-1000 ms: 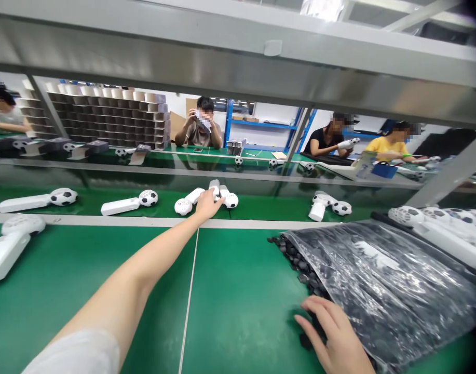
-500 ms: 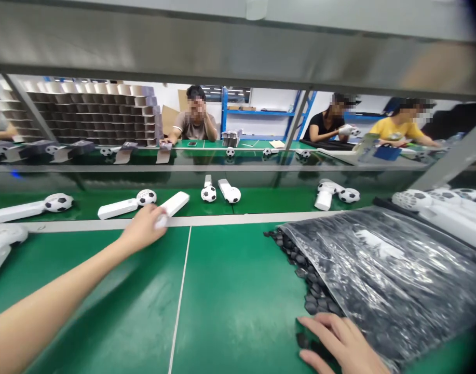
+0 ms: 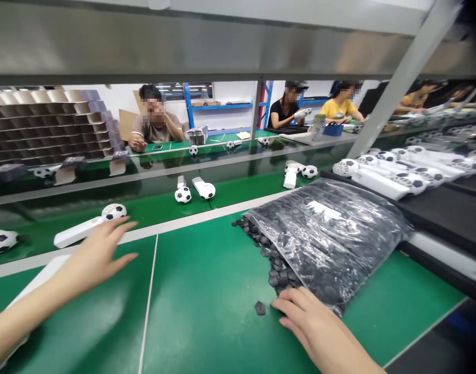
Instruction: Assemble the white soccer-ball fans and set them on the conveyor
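My left hand (image 3: 101,249) is open with fingers spread and nothing in them, over the near edge of the belt. Just behind it lies a white handled device with a football-patterned head (image 3: 113,211). Another long white part (image 3: 39,278) is partly hidden under my left forearm. My right hand (image 3: 308,317) rests low by the mouth of a clear bag (image 3: 327,234) full of black pieces. Its fingers are bent but slightly apart, with nothing visible between them. A loose black pentagon piece (image 3: 260,308) lies left of its fingertips, and a spilled pile (image 3: 279,272) lies just above.
More football devices (image 3: 183,195) lie on the green belt. Black trays (image 3: 451,208) at right carry rows of them. A slanted metal post (image 3: 405,78) and an overhead beam frame the view. Across the line sit several co-workers (image 3: 158,124), with stacked cartons (image 3: 46,124) at left.
The view has turned right. My left hand has let go of the white device and spread its fingers. The right hand's fingers have drawn closer together, and the loose pentagon is now uncovered.
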`<act>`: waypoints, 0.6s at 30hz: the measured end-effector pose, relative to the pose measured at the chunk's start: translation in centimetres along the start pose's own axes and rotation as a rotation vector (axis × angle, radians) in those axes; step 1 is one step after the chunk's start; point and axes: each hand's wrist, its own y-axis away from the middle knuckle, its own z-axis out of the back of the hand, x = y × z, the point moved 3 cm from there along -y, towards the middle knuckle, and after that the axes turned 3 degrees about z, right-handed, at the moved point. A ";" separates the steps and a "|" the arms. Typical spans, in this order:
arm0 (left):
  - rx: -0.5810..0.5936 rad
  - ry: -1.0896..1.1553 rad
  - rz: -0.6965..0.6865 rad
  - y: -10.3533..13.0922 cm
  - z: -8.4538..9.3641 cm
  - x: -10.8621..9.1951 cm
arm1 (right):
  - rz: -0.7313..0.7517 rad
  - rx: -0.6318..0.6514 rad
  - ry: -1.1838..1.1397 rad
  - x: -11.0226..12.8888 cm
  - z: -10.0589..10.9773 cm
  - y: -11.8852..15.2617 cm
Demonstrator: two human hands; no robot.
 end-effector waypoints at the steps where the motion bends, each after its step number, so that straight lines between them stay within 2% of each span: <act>1: 0.057 0.018 -0.063 -3.9 -0.3 -2.3 | -0.008 -0.001 -0.014 -0.1 -0.1 0.1; 3: 0.118 0.062 -0.115 -11.4 -1.8 -6.3 | -0.052 0.020 -0.044 -0.1 -0.1 0.0; 5: 0.144 0.073 -0.163 -17.5 -3.9 -9.4 | -0.132 0.064 -0.074 0.1 0.4 -0.3; 7: 0.180 0.071 -0.189 -21.7 -6.2 -11.6 | -0.212 0.126 -0.109 0.5 1.0 -0.7; 9: 0.196 0.079 -0.211 -24.0 -7.8 -13.1 | -0.260 0.179 -0.136 0.7 1.6 -1.2; 11: 0.184 0.099 -0.231 -24.4 -8.2 -14.0 | -0.256 0.207 -0.137 0.7 2.0 -1.6; 13: 0.162 0.123 -0.240 -22.8 -7.2 -14.6 | -0.216 0.225 -0.117 0.5 2.2 -2.0; 15: 0.126 0.134 -0.262 -19.4 -4.9 -15.0 | -0.176 0.241 -0.096 0.4 2.4 -2.1; 18: 0.089 0.146 -0.310 -11.9 -0.6 -15.7 | -0.086 0.195 -0.061 0.8 3.1 -1.5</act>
